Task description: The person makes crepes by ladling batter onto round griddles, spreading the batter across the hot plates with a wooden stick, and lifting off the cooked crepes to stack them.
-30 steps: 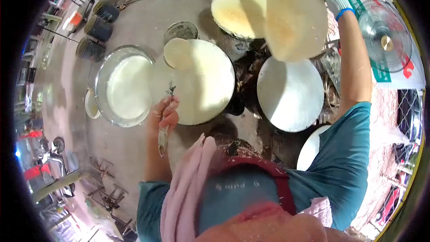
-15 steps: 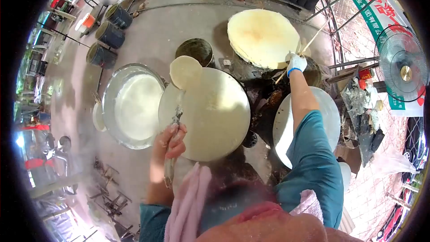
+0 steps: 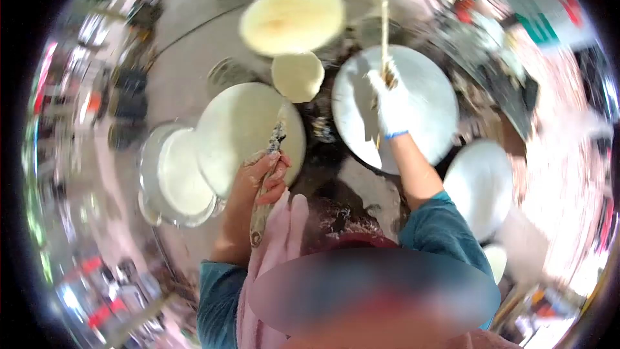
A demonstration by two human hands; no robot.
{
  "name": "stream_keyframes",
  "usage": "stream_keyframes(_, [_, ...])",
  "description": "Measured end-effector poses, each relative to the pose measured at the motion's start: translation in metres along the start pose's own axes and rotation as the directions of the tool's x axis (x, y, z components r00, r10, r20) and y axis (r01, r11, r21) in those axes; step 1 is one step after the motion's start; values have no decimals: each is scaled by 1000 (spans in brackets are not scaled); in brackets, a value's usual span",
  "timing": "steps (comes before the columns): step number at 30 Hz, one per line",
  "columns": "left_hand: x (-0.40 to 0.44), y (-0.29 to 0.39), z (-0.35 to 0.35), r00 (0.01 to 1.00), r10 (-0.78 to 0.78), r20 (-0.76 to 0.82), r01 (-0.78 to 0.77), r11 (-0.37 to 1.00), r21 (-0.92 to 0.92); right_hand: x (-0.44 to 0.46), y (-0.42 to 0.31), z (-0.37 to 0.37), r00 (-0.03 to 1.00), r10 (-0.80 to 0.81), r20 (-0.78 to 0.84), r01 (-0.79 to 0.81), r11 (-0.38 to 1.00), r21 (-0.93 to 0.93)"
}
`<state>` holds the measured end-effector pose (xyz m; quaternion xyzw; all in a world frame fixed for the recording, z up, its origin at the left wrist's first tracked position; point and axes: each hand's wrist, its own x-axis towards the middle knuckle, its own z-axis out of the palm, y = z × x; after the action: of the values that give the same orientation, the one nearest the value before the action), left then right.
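My left hand is wrapped round the handle of a spatula with a round, pale blade. The blade hovers past the upper right rim of a round griddle coated with pale batter. In a white glove with a blue cuff, my right hand grips a long, thin wooden stick. Hand and stick are over a bare grey griddle, where a shadow falls. Beyond the griddles lies a pile of large round flatbreads, browned a little in the middle.
A metal basin of white batter stands at the left. Another grey griddle is at the right. Dark buckets line the left floor. A blurred banner hangs at the upper right.
The view has swung to the right and blurred. My right hand has moved with the stick from the flatbread pile to above the bare griddle. The spatula blade has shifted right, off the batter-coated griddle.
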<state>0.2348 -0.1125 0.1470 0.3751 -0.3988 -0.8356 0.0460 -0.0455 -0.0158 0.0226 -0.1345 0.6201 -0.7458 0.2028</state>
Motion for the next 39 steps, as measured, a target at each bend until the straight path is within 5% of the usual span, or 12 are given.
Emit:
stream_keyframes(9, [-2, -101, 234, 841, -282, 462, 102, 921, 376, -337, 6, -366, 726, 145, -672, -259, 963, -72])
stream_keyframes(14, [53, -220, 353, 531, -402, 746, 63, 897, 438, -429, 4, -429, 498, 69, -865, -167, 986, -17])
stream_keyframes(19, [97, -351, 450, 585, -484, 650, 94, 837, 539, -436, 21, -453, 473, -215, -854, -419, 798, -433])
stream_keyframes(25, [156, -432, 448, 722, -192, 665, -502, 516, 694, -419, 23, -434, 425, -36, -905, -875, 242, -420])
stream_keyframes(28, [166, -398, 432, 637, 109, 763, -770, 65, 634, -412, 57, -431, 404, 4, -915, -764, 551, -336])
stream_keyframes(30, [187, -380, 414, 554, 190, 810, -832, 106, 545, -387, 95, -426, 394, -74, -916, -295, 934, -202])
stream_keyframes(31, [196, -371, 404, 471, 277, 838, -882, 142, 449, -362, 19, -399, 368, 361, -857, -245, 927, 285])
stream_keyframes(34, [198, -325, 394, 344, 515, 785, -939, 209, 275, -337, 37, -400, 401, 297, -866, -289, 939, 188])
stream_keyframes(35, [201, -307, 387, 448, 446, 775, -891, 297, 344, -341, 11, -397, 333, 216, -918, -511, 860, 17])
stream_keyframes(37, [198, -275, 378, 597, 288, 749, -759, 504, 411, -351, 50, -412, 247, -43, -968, -218, 971, -99])
stream_keyframes(38, [182, -255, 376, 697, 139, 704, -604, 643, 471, -347, 53, -409, 220, 75, -973, -39, 997, 68])
stream_keyframes(39, [180, -250, 368, 681, 111, 724, -584, 679, 445, -348, 47, -413, 318, 315, -894, -338, 919, 204])
